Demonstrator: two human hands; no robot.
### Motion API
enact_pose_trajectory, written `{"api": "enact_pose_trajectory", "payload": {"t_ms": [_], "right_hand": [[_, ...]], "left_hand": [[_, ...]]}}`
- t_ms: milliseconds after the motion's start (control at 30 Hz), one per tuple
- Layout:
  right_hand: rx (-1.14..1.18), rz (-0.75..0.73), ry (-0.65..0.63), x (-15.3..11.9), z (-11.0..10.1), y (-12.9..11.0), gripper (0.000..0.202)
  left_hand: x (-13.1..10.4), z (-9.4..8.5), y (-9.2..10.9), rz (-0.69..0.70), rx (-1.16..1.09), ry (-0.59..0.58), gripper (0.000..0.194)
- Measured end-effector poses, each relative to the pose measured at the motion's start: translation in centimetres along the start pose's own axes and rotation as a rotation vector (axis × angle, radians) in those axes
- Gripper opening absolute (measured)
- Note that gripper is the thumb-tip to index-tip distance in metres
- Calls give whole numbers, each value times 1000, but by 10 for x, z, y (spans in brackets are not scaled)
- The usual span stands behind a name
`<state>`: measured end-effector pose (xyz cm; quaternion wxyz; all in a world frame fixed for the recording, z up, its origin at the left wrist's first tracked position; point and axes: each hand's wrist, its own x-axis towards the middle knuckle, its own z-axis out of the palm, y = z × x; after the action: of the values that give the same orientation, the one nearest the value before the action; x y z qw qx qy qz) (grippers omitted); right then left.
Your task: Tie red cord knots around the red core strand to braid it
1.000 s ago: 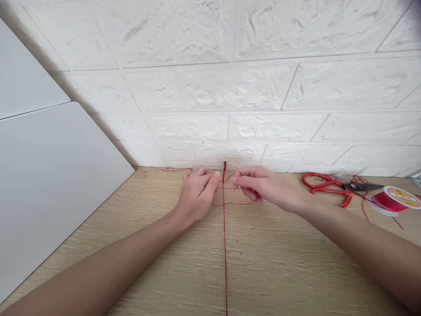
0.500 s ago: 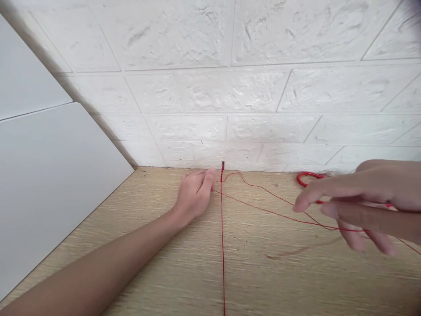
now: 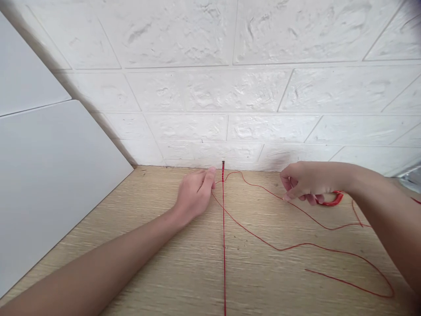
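A short knotted red cord (image 3: 222, 172) hangs from a small dark fixing at the foot of the wall, and a straight red strand (image 3: 224, 245) runs from it toward the front edge of the view. Just left of the knots, my left hand (image 3: 195, 191) rests on the wooden surface, thumb and fingers closed on a thin red thread (image 3: 241, 224) that loops out to the right. My right hand (image 3: 301, 182) is at the right, its thumb and index finger pinching a second red thread (image 3: 263, 188), which leads back to the knots.
Red-handled scissors (image 3: 335, 201) lie partly hidden behind my right hand. A white brick-patterned wall (image 3: 204, 92) rises behind the wooden surface (image 3: 158, 272). White panels (image 3: 59, 175) stand at the left. Clear plastic (image 3: 411, 177) is at the far right.
My right hand has swung in and turned, closing from spread fingers to a pinch on a thread. The other thread now lies in a wide loop at the lower right. My left hand stays put.
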<state>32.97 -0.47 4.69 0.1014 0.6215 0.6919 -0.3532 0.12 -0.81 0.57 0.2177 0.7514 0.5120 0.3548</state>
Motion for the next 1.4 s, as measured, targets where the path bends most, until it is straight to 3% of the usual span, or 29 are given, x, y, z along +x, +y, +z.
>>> {"api": "enact_pose_trajectory", "payload": {"t_ms": [100,267,433,567,800,967,1067,1200,1300,1400], "right_hand": [[2,61,-107,4,-1,-6,34],[-27,35,-141,12,0,-7,38],[-23,-4,-116,20,6,-11,44],[8,-94,-44,26,17,-29,53],[519,-152,-101,33,39,-61,47],[936,-127,-145,38,42,-61,34],[1126,-165,-76,43,41,-58,27],[1284,-340,62,50,41,-56,18],[1322,-500,112,52,42,-54,17],[1293,-558,105,50,41,-50,18]], "left_hand": [[0,0,0,-16,-6,-7,59],[0,1,-1,-34,6,-10,59],[0,1,-2,-40,2,-21,60],[1,1,-2,-45,-5,-23,60],[0,2,-1,-41,-13,-20,60],[0,2,-2,-55,-13,-19,59],[0,3,-2,-54,-6,-14,59],[1,2,-1,-49,-5,-16,59],[1,2,-2,-45,-11,-22,59],[1,2,-2,-49,-13,-22,59]]}}
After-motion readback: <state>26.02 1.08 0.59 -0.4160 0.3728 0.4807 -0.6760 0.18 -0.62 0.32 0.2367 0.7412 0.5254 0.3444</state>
